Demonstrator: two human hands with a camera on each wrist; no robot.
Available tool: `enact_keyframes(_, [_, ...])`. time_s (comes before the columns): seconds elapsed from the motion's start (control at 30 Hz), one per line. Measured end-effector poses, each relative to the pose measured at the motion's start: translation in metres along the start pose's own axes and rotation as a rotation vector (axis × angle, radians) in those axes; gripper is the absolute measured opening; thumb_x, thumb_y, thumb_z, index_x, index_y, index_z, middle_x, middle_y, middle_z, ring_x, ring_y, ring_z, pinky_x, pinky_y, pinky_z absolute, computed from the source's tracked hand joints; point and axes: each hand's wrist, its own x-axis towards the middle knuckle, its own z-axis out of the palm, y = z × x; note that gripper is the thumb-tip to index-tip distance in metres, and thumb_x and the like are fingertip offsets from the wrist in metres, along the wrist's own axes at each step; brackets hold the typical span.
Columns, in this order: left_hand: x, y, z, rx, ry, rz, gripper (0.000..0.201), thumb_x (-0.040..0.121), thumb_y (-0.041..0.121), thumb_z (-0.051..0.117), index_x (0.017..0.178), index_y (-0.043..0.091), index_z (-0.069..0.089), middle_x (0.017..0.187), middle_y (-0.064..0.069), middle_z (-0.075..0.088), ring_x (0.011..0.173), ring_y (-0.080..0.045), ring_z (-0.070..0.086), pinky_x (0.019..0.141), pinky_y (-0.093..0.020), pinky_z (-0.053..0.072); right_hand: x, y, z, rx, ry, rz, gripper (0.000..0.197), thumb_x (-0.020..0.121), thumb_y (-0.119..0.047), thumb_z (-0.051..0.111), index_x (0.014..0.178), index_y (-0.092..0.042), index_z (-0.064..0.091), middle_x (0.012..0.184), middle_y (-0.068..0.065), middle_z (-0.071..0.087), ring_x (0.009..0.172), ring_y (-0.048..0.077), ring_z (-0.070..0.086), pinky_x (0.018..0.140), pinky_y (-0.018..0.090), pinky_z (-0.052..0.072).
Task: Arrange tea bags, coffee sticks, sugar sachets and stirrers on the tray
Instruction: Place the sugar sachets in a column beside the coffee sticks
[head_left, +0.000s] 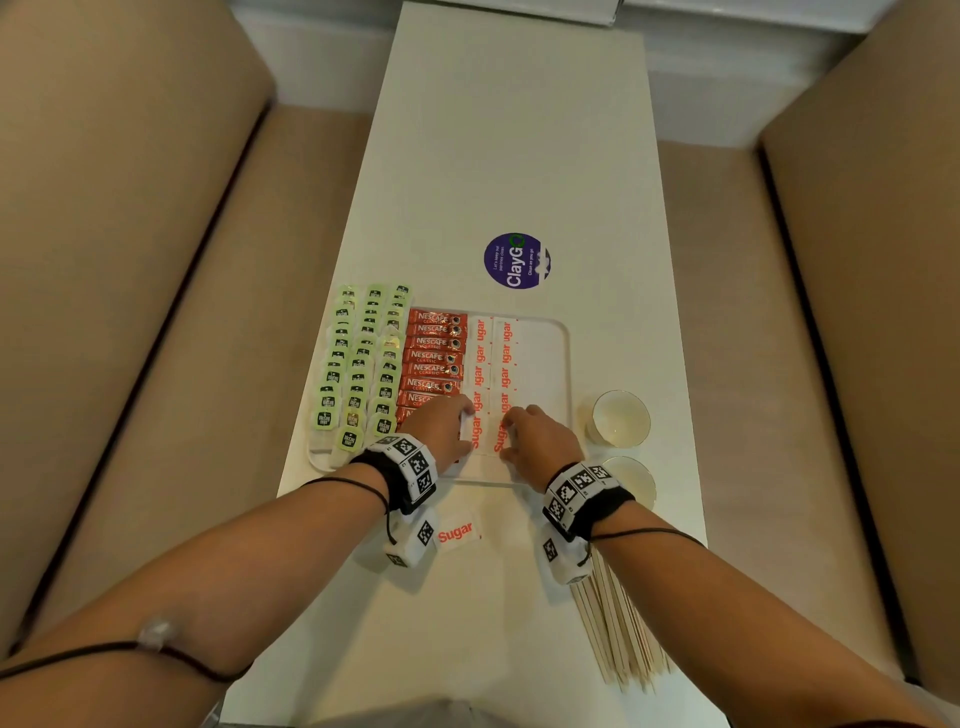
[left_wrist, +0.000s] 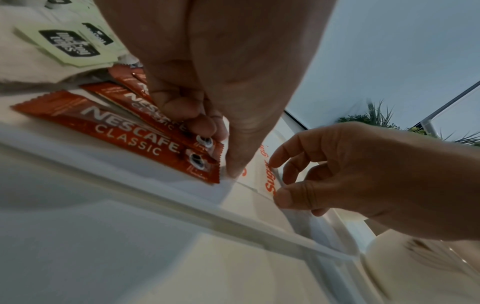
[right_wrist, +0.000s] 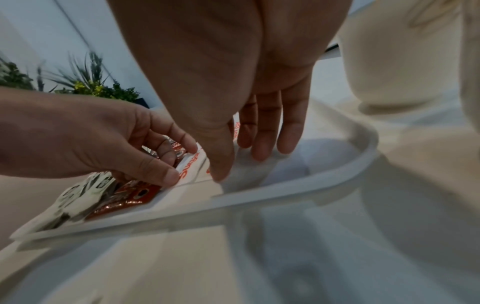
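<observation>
On the near end of the clear tray (head_left: 563, 353), two columns of white sugar sachets (head_left: 493, 364) lie side by side, and both hands work at their nearest pair. The left hand (head_left: 441, 423) touches the left sachet with thumb and forefinger set against its edges, the other fingers curled under. The right hand (head_left: 540, 436) does the same on the right sachet, thumb at its near corner, fingers gently bent and narrowly spread; whether either hand truly pinches its sachet cannot be told. Left of the sugar runs a column of red coffee sticks (head_left: 434, 356), and left again three overlapping rows of green tea bags (head_left: 361, 364). One loose sugar sachet (head_left: 457, 532) lies on the white table (head_left: 519, 156) before the tray. Wooden stirrers (head_left: 618, 634) lie bundled at the near right, off the tray, with two white cups (head_left: 621, 418) beside its right edge.
</observation>
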Motion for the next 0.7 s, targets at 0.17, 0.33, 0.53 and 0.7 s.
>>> enact_keyframes(0.17, [0.0001, -0.0004, 0.0, 0.013, 0.0, 0.001, 0.051, 0.082, 0.022, 0.081, 0.127, 0.025, 0.058, 0.11, 0.0, 0.064, 0.094, -0.02, 0.063, 0.087, -0.037, 0.056, -0.0004, 0.0009, -0.0029, -0.031, 0.007, -0.029, 0.034, 0.093, -0.027, 0.068, 0.123, -0.018, 0.056, 0.111, 0.001, 0.057, 0.084, 0.022, 0.062, 0.07, 0.03, 0.05])
enact_keyframes(0.33, [0.0007, -0.0012, -0.0006, 0.0, 0.002, -0.004, 0.052, 0.081, 0.02, 0.081, 0.127, 0.024, 0.057, 0.101, 0.003, 0.06, 0.09, -0.019, 0.063, 0.083, -0.035, 0.056, 0.0034, 0.0019, -0.0056, 0.02, 0.009, -0.003, 0.036, 0.092, -0.028, 0.069, 0.124, -0.018, 0.056, 0.114, 0.001, 0.057, 0.087, 0.021, 0.062, 0.077, 0.033, 0.056])
enact_keyframes(0.53, [0.0017, -0.0041, -0.0023, 0.0, 0.01, 0.008, 0.054, 0.082, 0.023, 0.081, 0.13, 0.023, 0.055, 0.098, 0.006, 0.053, 0.085, -0.016, 0.056, 0.077, -0.028, 0.049, 0.0064, 0.0065, -0.0065, 0.153, 0.011, 0.098, 0.049, 0.089, -0.032, 0.074, 0.132, -0.018, 0.054, 0.12, -0.001, 0.059, 0.101, 0.019, 0.064, 0.086, 0.033, 0.055])
enact_keyframes(0.7, [0.0008, -0.0039, -0.0017, 0.006, 0.009, 0.013, 0.056, 0.081, 0.024, 0.081, 0.131, 0.023, 0.055, 0.1, 0.005, 0.056, 0.088, -0.016, 0.058, 0.082, -0.032, 0.053, 0.0066, 0.0045, -0.0058, 0.112, 0.0, 0.103, 0.045, 0.09, -0.033, 0.072, 0.128, -0.017, 0.056, 0.113, -0.001, 0.06, 0.093, 0.017, 0.062, 0.081, 0.032, 0.055])
